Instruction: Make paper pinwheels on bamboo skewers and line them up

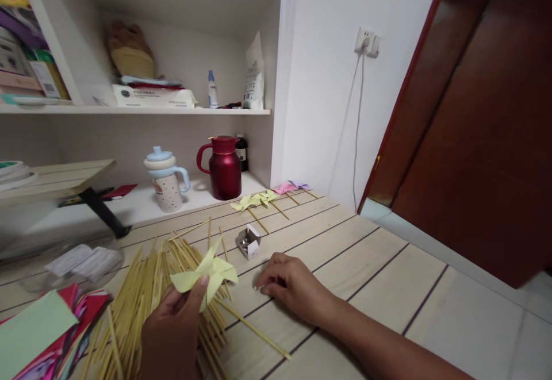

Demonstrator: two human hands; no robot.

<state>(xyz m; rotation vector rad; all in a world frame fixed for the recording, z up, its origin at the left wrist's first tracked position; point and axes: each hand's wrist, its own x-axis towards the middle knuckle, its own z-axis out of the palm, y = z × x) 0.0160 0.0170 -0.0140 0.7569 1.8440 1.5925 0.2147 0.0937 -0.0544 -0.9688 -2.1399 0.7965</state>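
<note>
four finished pinwheels (254, 200), one box (249, 242)

Yellow paper pinwheel (206, 272) in left hand (172, 328)

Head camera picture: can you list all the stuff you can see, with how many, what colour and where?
paper pinwheel: one, pale yellow, held in the left hand
wooden sticks: a pile, tan, on the table under the pinwheel
finished pinwheels: about four, yellow, pink, purple, at the table's far edge
small box: one, grey, open, mid-table
paper sheets: several, green, red, pink, lower left
jug: one, dark red, on the low shelf
cup: one, white with blue lid, beside the jug
left hand: pinching the pinwheel
right hand: fingers curled, resting on the table
</note>
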